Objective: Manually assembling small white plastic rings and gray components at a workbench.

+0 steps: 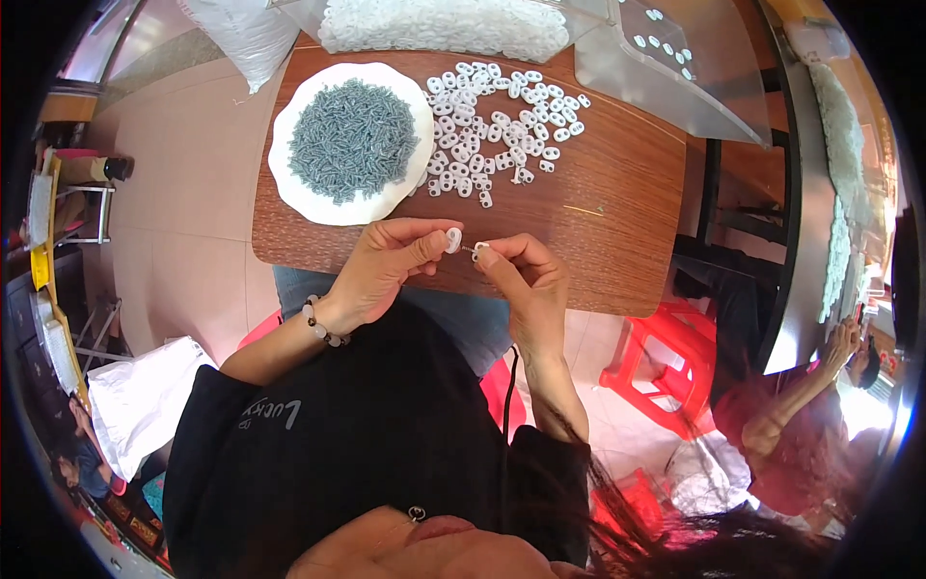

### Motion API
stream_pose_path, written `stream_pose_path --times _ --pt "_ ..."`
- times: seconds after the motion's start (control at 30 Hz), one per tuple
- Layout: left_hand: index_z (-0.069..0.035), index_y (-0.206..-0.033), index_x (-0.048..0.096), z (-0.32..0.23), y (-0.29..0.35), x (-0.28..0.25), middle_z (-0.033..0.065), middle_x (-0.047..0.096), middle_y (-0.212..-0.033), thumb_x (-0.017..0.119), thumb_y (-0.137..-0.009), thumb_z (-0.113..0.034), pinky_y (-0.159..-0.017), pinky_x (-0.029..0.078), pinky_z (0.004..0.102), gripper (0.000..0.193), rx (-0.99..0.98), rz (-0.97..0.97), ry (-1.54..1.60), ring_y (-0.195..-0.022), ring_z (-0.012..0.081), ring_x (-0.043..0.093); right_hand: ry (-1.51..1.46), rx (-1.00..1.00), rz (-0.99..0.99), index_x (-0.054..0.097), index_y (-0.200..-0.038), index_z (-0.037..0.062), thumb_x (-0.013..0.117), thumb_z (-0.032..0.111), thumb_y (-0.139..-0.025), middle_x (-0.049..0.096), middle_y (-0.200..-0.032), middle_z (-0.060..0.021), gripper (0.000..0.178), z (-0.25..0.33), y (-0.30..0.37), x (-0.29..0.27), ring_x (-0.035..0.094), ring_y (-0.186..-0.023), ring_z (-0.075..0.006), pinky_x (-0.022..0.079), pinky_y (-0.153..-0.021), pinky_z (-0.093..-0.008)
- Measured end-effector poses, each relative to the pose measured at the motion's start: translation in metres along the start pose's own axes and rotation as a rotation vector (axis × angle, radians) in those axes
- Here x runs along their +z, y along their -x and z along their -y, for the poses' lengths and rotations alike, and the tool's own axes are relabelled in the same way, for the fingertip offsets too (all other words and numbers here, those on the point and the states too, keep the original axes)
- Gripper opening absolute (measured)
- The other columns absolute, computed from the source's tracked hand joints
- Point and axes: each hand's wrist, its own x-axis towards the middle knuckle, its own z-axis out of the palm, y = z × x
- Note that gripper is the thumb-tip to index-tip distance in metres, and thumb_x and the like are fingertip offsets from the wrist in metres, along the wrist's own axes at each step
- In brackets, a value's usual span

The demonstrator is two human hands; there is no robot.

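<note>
Over the near edge of the brown wooden table, both my hands are raised close together. My left hand pinches a small white oval plastic piece with holes in it. A similar white two-holed piece is gripped between the thumb and fingers of my right hand. A thin, coil-like spring spans the short gap between the two pieces. Beyond my left hand, a white scalloped plate bears a heap of tiny grey-blue springs. Many loose white two-holed pieces lie right of the plate.
A clear bin full of white pieces stands at the table's far edge. Right of it is a clear tray with several pieces. A red plastic stool stands at the right; another person sits beyond it. A white sack is far left.
</note>
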Motion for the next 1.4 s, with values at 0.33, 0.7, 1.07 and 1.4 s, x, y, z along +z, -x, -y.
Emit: stream_pose_path --times 0.33,0.7,1.07,1.4 --pt "-0.003 -0.115 0.066 0.001 -0.001 -0.004 0.0006 0.068 -0.097 0.065 -0.091 -0.017 -0.070 0.047 0.0193 0.028 0.036 0.007 -0.046 -0.079 0.0050 0.057 0.018 0.021 0.012 0.067 -0.089 0.0009 0.068 0.005 -0.086 0.067 -0.083 -0.0027 0.005 0.000 -0.002 -0.001 0.059 -0.077 -0.0069 0.046 -0.072 -0.0211" --pt "-0.003 -0.114 0.066 0.002 -0.001 -0.003 0.0004 0.068 -0.097 0.066 -0.090 -0.015 -0.072 0.047 0.0193 0.027 0.032 -0.016 -0.055 -0.082 0.0046 0.058 0.078 0.009 0.026 0.068 -0.090 -0.0005 0.068 0.005 -0.086 0.067 -0.083 -0.0026 0.007 -0.003 -0.002 -0.001 0.059 -0.078 -0.0062 0.046 -0.073 -0.0205" --pt "-0.003 -0.114 0.066 0.003 0.001 -0.005 0.0015 0.069 -0.098 0.066 -0.090 -0.013 -0.071 0.046 0.0186 0.026 0.064 -0.031 -0.101 -0.083 0.0042 0.058 0.177 -0.070 0.014 0.067 -0.090 -0.0010 0.067 0.004 -0.087 0.065 -0.080 -0.0007 0.006 -0.009 -0.003 -0.001 0.056 -0.075 -0.0044 0.044 -0.069 -0.0190" --pt "-0.002 -0.109 0.069 0.000 0.003 0.006 0.0010 0.069 -0.093 0.068 -0.087 -0.007 -0.068 0.045 0.0172 0.022 0.230 -0.010 -0.214 -0.081 0.0038 0.059 0.209 -0.099 0.011 0.066 -0.092 -0.0011 0.068 0.004 -0.087 0.063 -0.082 0.0008 0.007 -0.012 -0.002 0.007 0.054 -0.074 -0.0032 0.043 -0.068 -0.0175"
